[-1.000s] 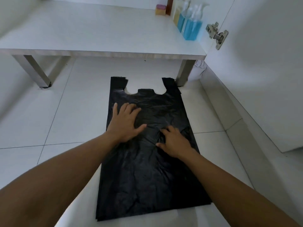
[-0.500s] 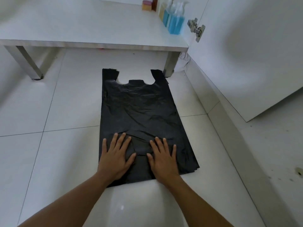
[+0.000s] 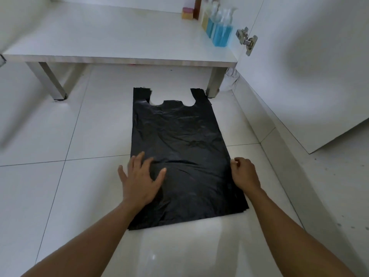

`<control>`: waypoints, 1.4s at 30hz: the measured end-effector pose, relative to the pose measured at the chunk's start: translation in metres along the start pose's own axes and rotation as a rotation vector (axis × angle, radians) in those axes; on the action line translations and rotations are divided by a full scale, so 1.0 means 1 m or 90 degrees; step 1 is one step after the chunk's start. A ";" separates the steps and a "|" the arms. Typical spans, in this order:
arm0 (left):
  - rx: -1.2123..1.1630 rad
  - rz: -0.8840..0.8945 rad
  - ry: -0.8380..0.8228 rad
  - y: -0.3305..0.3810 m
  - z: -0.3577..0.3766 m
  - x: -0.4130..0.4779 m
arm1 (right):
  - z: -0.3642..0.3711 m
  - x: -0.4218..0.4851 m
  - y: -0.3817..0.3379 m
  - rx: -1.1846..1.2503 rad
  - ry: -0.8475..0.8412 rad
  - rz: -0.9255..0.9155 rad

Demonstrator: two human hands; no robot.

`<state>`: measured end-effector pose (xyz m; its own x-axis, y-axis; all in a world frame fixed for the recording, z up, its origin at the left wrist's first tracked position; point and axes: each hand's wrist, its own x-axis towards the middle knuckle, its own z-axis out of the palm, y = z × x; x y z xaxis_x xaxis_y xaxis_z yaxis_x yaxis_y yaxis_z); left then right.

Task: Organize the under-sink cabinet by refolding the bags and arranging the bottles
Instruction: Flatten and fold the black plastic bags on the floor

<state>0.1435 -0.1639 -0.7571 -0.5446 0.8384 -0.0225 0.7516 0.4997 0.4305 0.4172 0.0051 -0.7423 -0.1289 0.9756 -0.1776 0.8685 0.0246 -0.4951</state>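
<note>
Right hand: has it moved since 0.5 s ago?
Yes. The right hand went rightward across the black bag, from lying flat near its middle to its right edge, where the fingers now curl on it.

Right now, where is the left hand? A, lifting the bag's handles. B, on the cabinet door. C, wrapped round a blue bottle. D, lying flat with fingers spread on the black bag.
D: the left hand lies flat, fingers spread, on the near left part of the black bag, which is spread out on the floor; the blue bottles stand far from it.
</note>
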 end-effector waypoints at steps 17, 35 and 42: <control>-0.397 -0.420 -0.066 -0.026 -0.038 0.057 | 0.013 0.017 -0.033 0.070 -0.052 0.111; -0.473 -0.437 -0.089 -0.023 -0.034 0.083 | 0.017 0.016 -0.050 0.128 -0.070 0.105; -0.371 -0.454 -0.041 -0.081 -0.073 0.065 | 0.042 0.003 -0.103 0.097 -0.184 0.012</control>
<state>0.0201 -0.1662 -0.7278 -0.7719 0.3936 -0.4992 -0.0697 0.7282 0.6819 0.3069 -0.0036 -0.7280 -0.2626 0.8728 -0.4115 0.7934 -0.0474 -0.6068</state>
